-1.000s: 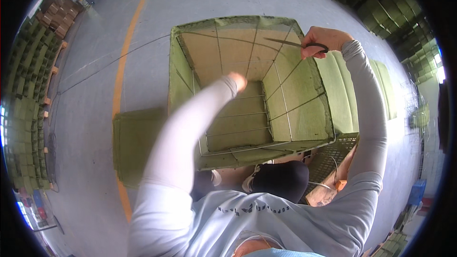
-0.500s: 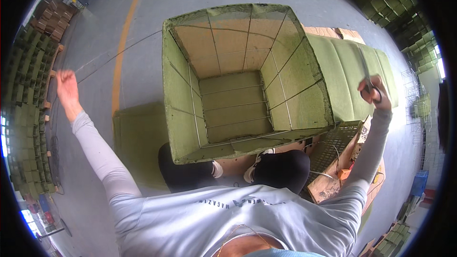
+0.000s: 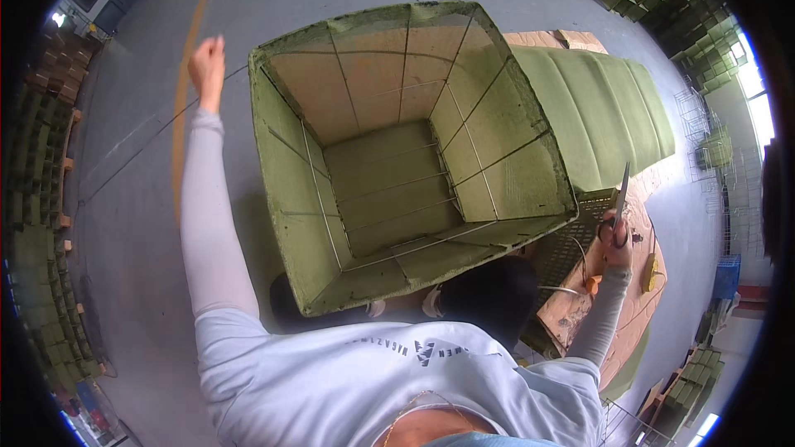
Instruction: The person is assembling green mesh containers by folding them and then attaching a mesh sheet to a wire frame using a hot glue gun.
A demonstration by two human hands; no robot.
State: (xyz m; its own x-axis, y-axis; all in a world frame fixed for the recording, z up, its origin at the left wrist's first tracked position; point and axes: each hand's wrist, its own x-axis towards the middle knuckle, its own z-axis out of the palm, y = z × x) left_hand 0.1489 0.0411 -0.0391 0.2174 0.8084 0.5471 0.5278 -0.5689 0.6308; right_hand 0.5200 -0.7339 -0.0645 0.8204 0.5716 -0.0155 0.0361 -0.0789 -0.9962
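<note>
Through my feed I see a pale blue-grey shirt, dark lettering and an emblem printed across it, light grey sleeves snug to the wrists, bare fingers, a thin gold-coloured necklace, and dark trousers.

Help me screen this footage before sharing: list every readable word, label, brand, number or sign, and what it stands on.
Pale shirt: dark lettering and a small emblem across the chest; I won't copy the wording.
Green box, scissors: no text that I can make out.
Background: nothing legible.
</note>
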